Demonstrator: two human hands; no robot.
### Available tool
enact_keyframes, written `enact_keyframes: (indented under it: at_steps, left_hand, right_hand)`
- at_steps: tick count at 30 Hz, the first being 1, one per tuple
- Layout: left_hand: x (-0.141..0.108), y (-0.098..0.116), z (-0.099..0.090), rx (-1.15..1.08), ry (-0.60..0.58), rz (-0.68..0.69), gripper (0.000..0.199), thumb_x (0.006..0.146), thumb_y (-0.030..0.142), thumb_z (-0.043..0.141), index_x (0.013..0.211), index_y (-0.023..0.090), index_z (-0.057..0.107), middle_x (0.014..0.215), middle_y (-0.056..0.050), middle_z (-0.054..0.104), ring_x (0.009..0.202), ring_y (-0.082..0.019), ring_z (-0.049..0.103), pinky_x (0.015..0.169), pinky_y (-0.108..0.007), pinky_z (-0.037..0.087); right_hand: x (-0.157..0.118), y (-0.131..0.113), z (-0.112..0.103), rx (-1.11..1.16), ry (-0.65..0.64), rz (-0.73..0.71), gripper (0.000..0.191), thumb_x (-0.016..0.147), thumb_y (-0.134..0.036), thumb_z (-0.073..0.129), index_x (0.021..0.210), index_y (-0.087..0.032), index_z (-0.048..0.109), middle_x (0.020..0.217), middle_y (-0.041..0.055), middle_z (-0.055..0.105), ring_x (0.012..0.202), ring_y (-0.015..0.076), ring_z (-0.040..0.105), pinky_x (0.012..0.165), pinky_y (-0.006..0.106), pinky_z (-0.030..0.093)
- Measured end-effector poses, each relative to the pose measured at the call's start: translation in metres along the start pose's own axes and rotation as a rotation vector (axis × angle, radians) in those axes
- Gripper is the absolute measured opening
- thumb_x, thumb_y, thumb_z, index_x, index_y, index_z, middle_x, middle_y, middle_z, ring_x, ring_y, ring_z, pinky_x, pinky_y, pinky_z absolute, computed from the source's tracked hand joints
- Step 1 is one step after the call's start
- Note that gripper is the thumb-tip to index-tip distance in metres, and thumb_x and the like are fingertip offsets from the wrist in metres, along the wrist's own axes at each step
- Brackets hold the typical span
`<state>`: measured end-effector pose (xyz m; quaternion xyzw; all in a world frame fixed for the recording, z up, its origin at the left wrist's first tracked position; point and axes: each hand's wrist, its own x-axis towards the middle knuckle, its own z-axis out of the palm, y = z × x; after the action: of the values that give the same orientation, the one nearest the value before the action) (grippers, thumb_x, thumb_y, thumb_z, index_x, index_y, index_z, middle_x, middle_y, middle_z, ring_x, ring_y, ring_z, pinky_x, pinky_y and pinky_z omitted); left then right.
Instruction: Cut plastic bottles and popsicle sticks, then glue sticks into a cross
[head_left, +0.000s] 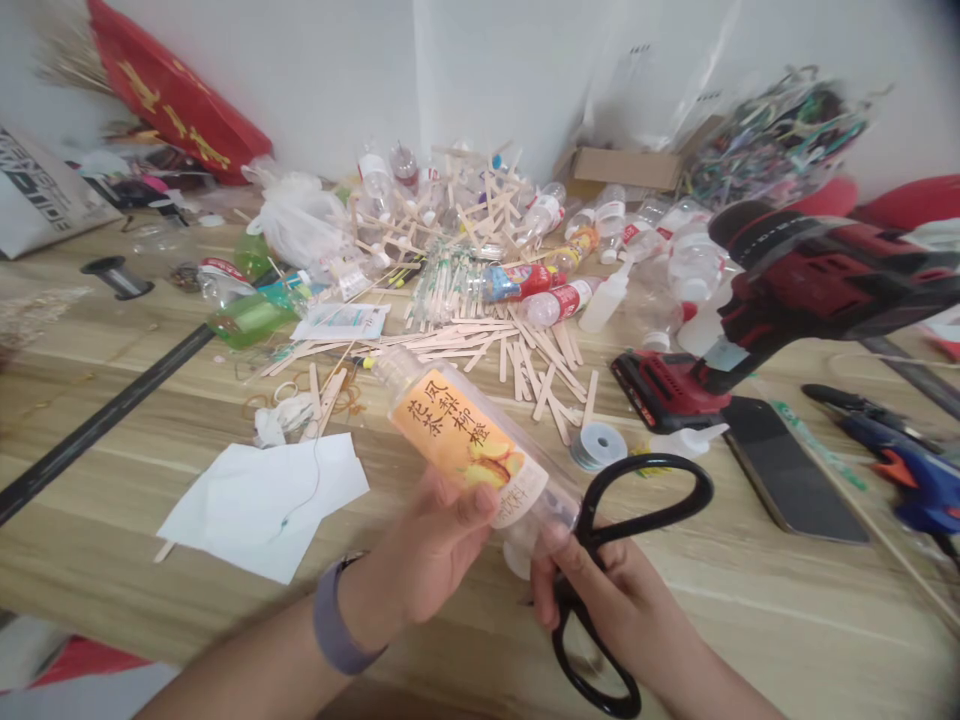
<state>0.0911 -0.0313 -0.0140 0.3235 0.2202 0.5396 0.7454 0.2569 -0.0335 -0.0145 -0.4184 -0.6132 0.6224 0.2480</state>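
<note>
A clear plastic bottle (472,440) with an orange and white label lies tilted across my view, its neck up and to the left. My left hand (442,540) is wrapped around its underside, thumb on the label's lower part. At the bottle's bottom end, my right hand (600,590) grips black-handled scissors (646,490) around the middle, with the loops sticking out above and below. The right thumb and fingertips also touch the bottle's end. The scissors' blades are mostly hidden behind the hand and bottle.
White paper sheets (262,510) lie to the left. Wooden sticks (540,375) and plastic bottles (555,302) are heaped behind. A red cordless drill (795,290), a phone (787,470), a wire spool (598,446) and a blue glue gun (900,470) occupy the right side.
</note>
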Motion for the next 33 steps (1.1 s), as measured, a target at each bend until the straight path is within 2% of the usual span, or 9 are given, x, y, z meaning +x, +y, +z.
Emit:
enact_keyframes:
  at_steps: [3,8,17,19,23,26,29,31,33]
  left_hand:
    - [0.0,0.002,0.0,-0.069,-0.008,0.037,0.041,0.079,0.038,0.078,0.112,0.019,0.063,0.101,-0.005,0.07,0.087,-0.02,0.069,0.079,-0.03,0.054]
    - [0.0,0.005,0.001,-0.065,-0.019,-0.003,0.04,0.078,0.039,0.078,0.109,0.018,0.065,0.095,-0.005,0.071,0.084,-0.021,0.069,0.077,-0.032,0.055]
    - [-0.002,0.002,-0.003,-0.108,0.029,0.001,0.032,0.083,0.033,0.075,0.111,0.019,0.069,0.112,-0.004,0.071,0.105,-0.017,0.066,0.098,-0.027,0.048]
    - [-0.002,0.002,-0.004,-0.094,0.036,-0.004,0.033,0.083,0.034,0.075,0.111,0.019,0.069,0.111,-0.004,0.071,0.102,-0.018,0.067,0.094,-0.028,0.05]
    - [-0.002,0.001,-0.005,-0.065,0.035,-0.049,0.038,0.081,0.043,0.074,0.109,0.017,0.069,0.097,-0.006,0.073,0.084,-0.02,0.069,0.072,-0.029,0.054]
    - [-0.002,0.001,-0.006,-0.051,0.096,-0.055,0.04,0.078,0.046,0.075,0.105,0.016,0.071,0.094,-0.006,0.073,0.084,-0.02,0.068,0.074,-0.028,0.053]
    - [-0.001,0.0,-0.005,-0.04,0.176,-0.04,0.043,0.075,0.042,0.079,0.109,0.017,0.068,0.1,-0.006,0.073,0.09,-0.02,0.067,0.082,-0.03,0.053]
    - [-0.001,0.0,-0.004,-0.039,0.207,-0.024,0.044,0.076,0.039,0.079,0.112,0.018,0.065,0.101,-0.007,0.073,0.091,-0.02,0.067,0.083,-0.031,0.053]
    - [-0.002,0.0,-0.003,-0.045,0.209,-0.021,0.041,0.079,0.039,0.078,0.111,0.018,0.064,0.098,-0.007,0.072,0.089,-0.02,0.066,0.083,-0.032,0.053]
  right_hand:
    - [-0.001,0.001,0.0,0.009,-0.012,0.0,0.071,0.09,-0.075,0.038,0.054,-0.018,0.059,0.048,0.0032,0.056,0.05,0.0116,0.053,0.056,0.022,0.046]
    - [-0.001,0.003,0.001,0.013,-0.017,0.008,0.072,0.089,-0.077,0.037,0.056,-0.017,0.06,0.051,0.0048,0.057,0.05,0.0118,0.054,0.053,0.022,0.046]
    - [0.0,0.0,0.005,0.083,0.03,0.081,0.069,0.083,-0.081,0.041,0.058,-0.019,0.056,0.048,0.0028,0.057,0.045,0.0118,0.054,0.05,0.022,0.049]
    - [0.0,0.001,0.006,0.102,0.031,0.108,0.068,0.083,-0.082,0.041,0.059,-0.019,0.055,0.049,0.0026,0.058,0.045,0.0118,0.055,0.05,0.022,0.05]
    - [-0.003,0.005,0.011,0.091,0.018,0.128,0.066,0.085,-0.08,0.039,0.064,-0.02,0.052,0.052,0.0025,0.059,0.043,0.0116,0.055,0.046,0.022,0.048]
    - [-0.004,0.006,0.013,-0.003,0.15,0.038,0.051,0.092,-0.068,0.042,0.076,-0.021,0.053,0.06,0.0023,0.062,0.045,0.0125,0.057,0.043,0.022,0.046]
    - [-0.003,0.009,0.012,-0.224,0.348,-0.181,0.025,0.096,-0.046,0.048,0.089,-0.022,0.053,0.069,0.0016,0.062,0.05,0.0145,0.059,0.044,0.024,0.048]
    - [-0.001,0.013,0.009,-0.38,0.417,-0.308,0.013,0.093,-0.034,0.051,0.087,-0.022,0.053,0.068,0.0013,0.06,0.053,0.0155,0.059,0.047,0.025,0.049]
    - [-0.001,0.016,0.007,-0.469,0.464,-0.35,0.012,0.09,-0.029,0.053,0.081,-0.023,0.05,0.065,0.0004,0.057,0.052,0.0155,0.058,0.047,0.025,0.047]
